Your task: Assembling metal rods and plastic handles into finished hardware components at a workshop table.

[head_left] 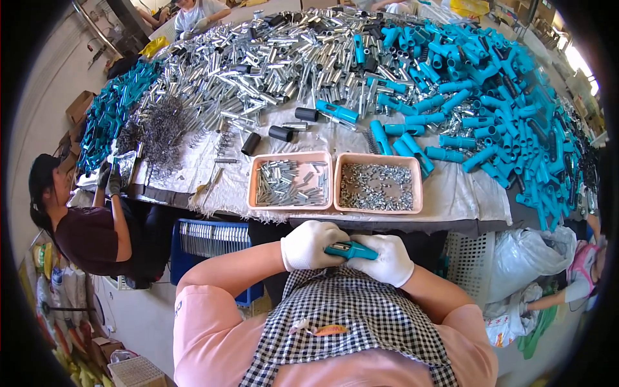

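Observation:
Both my hands wear white gloves and meet close in front of my checked apron. Between them is a teal plastic tubular part with a slot showing metal inside. My left hand is closed round its left end, and my right hand grips the right end. The fingers cover much of the part. Just beyond my hands, at the table's near edge, stand two pink trays. The left tray holds small metal pins, and the right tray holds many tiny metal pieces.
Piles of silver metal tubes and teal plastic parts cover the table. Dark springs lie left, near a seated co-worker. Below the table are a blue crate and a white perforated basket beside plastic bags.

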Demonstrator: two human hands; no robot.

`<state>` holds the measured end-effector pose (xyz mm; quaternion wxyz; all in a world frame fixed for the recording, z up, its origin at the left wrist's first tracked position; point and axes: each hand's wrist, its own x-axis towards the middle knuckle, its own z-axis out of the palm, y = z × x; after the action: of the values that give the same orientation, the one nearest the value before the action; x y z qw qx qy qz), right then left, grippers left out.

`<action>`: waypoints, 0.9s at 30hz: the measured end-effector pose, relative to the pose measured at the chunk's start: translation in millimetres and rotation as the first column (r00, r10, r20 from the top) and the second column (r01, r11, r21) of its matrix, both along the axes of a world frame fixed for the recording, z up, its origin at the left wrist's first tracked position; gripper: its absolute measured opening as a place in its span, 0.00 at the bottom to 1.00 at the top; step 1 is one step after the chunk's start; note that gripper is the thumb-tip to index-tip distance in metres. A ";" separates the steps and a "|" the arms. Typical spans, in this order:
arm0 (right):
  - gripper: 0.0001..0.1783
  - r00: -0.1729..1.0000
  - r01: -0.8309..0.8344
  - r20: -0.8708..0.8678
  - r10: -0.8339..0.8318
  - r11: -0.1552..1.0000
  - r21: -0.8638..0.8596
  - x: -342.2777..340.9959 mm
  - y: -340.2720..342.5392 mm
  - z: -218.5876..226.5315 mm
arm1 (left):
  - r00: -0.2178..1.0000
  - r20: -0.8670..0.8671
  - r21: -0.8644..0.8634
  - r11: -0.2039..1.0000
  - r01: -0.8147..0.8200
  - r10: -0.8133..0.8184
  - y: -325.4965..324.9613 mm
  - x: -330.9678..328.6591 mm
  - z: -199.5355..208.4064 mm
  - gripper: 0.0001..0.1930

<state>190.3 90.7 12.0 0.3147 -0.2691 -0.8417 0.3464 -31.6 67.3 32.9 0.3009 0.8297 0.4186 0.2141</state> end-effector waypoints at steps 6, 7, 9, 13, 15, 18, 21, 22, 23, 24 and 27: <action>0.15 0.977 0.192 0.114 -0.180 0.976 -0.106 16.4 21.1 2.7 | 0.938 -0.260 0.079 0.973 -0.217 0.231 61.2 -24.1 -8.6 0.16; 0.14 0.964 0.267 0.019 -0.266 0.960 -0.085 14.0 20.7 6.2 | 0.787 -0.532 0.131 0.949 -0.287 0.312 82.7 -41.0 -34.6 0.17; 0.14 0.945 0.291 0.182 -0.273 0.953 -0.080 29.4 25.1 -0.5 | 0.711 -0.506 0.063 0.843 -0.534 0.488 100.0 -47.7 -36.9 0.21; 0.16 0.955 0.287 0.078 -0.286 0.958 0.005 29.6 20.7 2.4 | 0.638 -0.604 0.031 0.815 -0.579 0.477 119.2 -59.7 -79.5 0.18; 0.19 0.955 0.291 0.040 -0.295 0.953 0.088 28.9 20.1 0.4 | 0.670 -0.579 0.009 0.825 -0.565 0.465 121.9 -66.3 -88.6 0.18; 0.21 0.958 0.272 0.053 -0.283 0.949 0.159 24.3 16.5 12.9 | 0.719 -0.455 0.083 0.829 -0.552 0.525 115.9 -64.8 -68.1 0.12; 0.20 0.955 0.278 0.018 -0.296 0.915 0.292 22.6 14.4 9.9 | 0.727 -0.156 0.259 0.738 -0.623 0.669 95.2 -60.0 -48.8 0.11; 0.20 0.950 0.277 0.059 -0.306 0.918 0.284 23.9 10.6 8.4 | 0.783 0.015 0.205 0.765 -0.611 0.621 82.3 -52.6 -29.6 0.08; 0.21 0.945 0.272 0.100 -0.310 0.920 0.283 26.1 8.1 8.4 | 0.782 0.163 0.097 0.780 -0.619 0.601 66.1 -41.6 -13.4 0.07; 0.20 0.944 0.277 0.089 -0.317 0.910 0.308 25.5 5.3 13.7 | 0.752 0.309 -0.009 0.792 -0.610 0.582 48.4 -29.1 1.0 0.05; 0.20 0.945 0.291 0.037 -0.326 0.885 0.364 24.1 -2.3 13.8 | 0.841 0.410 -0.017 0.925 -0.380 0.353 1.9 0.8 32.9 0.05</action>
<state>214.4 88.4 25.8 0.3676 -0.3554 -0.8508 0.1216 -30.8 69.1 65.8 0.3075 0.6810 0.4904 0.4485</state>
